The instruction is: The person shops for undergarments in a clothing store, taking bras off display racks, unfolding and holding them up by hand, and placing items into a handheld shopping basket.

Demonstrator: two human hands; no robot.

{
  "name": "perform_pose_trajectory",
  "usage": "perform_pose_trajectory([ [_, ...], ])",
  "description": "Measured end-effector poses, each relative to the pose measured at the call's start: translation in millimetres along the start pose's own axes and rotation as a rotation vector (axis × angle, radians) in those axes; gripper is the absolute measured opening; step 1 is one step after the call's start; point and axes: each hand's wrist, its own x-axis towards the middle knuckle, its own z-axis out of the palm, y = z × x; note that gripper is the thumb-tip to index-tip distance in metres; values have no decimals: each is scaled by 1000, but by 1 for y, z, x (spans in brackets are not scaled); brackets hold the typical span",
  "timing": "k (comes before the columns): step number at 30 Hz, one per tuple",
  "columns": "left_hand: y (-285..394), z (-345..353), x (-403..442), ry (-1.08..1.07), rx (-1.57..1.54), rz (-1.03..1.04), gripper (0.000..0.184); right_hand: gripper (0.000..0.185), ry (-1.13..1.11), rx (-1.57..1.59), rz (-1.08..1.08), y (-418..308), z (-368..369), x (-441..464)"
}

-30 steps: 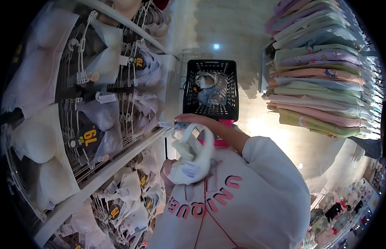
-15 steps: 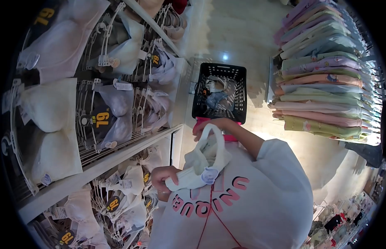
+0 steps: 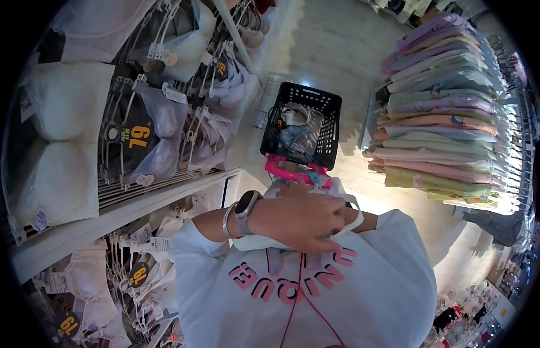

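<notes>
Currently, the fingers of the left hand (image 3: pixel 310 217) are curled closed on the strap of the white bra (image 3: pixel 255 243), positioned at the chest. The right hand (image 3: pixel 294 189) is mostly covered by the left; its grip cannot be determined. 1 watch (image 3: pixel 246 204) and 1 bracelet (image 3: pixel 226 223) encircle the left wrist. Beyond, the pink handle (image 3: pixel 288 173) adjoins the black basket (image 3: pixel 335 124).

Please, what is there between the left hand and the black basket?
Between the left hand and the black basket there is a pink handle, and part of what seems to be the right hand, as the head view shows.
</notes>
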Motion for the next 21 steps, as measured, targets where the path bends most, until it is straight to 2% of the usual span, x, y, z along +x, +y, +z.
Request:
perform_pose_trajectory([
  [3, -1, 13, -10, 13, -386, 50, 37, 18, -29, -10, 6, -4, -10, 9],
  [6, -3, 13, -20, -72, -539, -151, 41, 17, -59, -22, 21, -3, -23, 12],
  [9, -15, 21, -29, 25, -568, 26, 37, 17, -70, -30, 33, -4, -41, 7],
  [12, -22, 22, -41, -158, -759, 142, 32, 16, -36, -121, 78, -1, -63, 5],
  [14, -17, 12, -52, -97, -642, 210, 30, 14, 21, -240, 147, 5, -78, 8],
  [16, -11, 3, -67, -37, -538, 199, 29, 16, 187, -318, 258, 10, -102, 9],
  [19, 0, 3, -88, 53, -391, -17, 24, 14, 476, -218, 281, 22, -137, 0],
  [21, 0, 5, -100, 206, -389, -10, 18, 15, 620, -176, 250, 30, -159, -5],
])
